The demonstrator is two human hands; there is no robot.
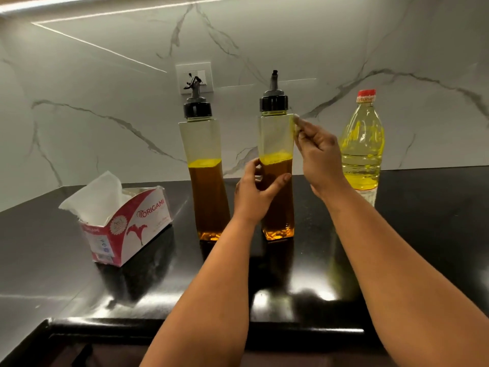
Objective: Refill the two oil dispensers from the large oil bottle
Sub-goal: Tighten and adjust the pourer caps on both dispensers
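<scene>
Two tall clear oil dispensers with black spout caps stand upright on the black counter, each roughly half full of amber oil. The left dispenser [205,165] stands alone. My left hand [255,192] grips the right dispenser [276,139] around its middle. My right hand [316,149] is raised beside that dispenser's upper right edge, fingers loosely curled, fingertips touching or nearly touching the glass. The large oil bottle [362,144], clear plastic with a red cap and pale yellow oil, stands capped at the right, behind my right wrist.
An open red-and-white tissue box [127,226] with a tissue sticking up sits at the left on the counter [423,234]. A marble backsplash with a wall socket [203,75] rises behind the dispensers. The counter's front edge runs below my forearms.
</scene>
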